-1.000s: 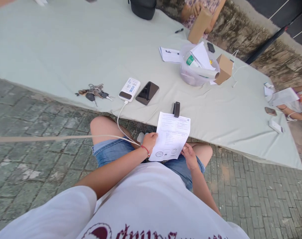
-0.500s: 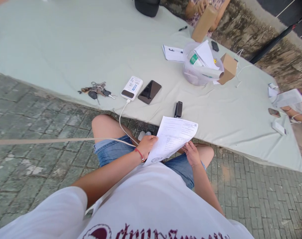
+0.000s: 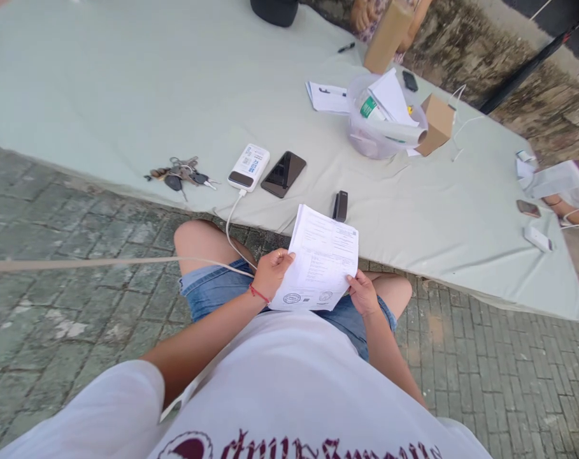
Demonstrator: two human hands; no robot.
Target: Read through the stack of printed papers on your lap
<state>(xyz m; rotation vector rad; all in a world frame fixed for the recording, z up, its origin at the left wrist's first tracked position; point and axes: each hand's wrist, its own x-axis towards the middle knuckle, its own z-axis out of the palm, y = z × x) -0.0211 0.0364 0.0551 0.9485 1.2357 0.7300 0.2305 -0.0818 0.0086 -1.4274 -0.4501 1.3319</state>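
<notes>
Printed white paper sheets [image 3: 320,261] are held over my lap, with round stamps near the lower edge. My left hand [image 3: 272,275] pinches their left edge, thumb on top, a red string round the wrist. On the right edge, my right hand [image 3: 364,293] is closed on the same sheets. Just past the top edge of the paper lies a black stapler [image 3: 340,206] on the table. A dark phone [image 3: 284,174] and a white power bank [image 3: 249,167] with a cable plugged in lie beyond my left hand.
A bunch of keys [image 3: 180,174] is near the edge of the cloth-covered table [image 3: 127,83]. Farther off stand a clear plastic tub [image 3: 372,143] of papers and a small cardboard box [image 3: 436,124]. A white cable [image 3: 229,223] hangs down to my lap. Other people sit at the far side and right.
The sheets have turned flatter towards me and squared up, so the stamps at the bottom now show. My right hand has moved slightly down and left along their edge.
</notes>
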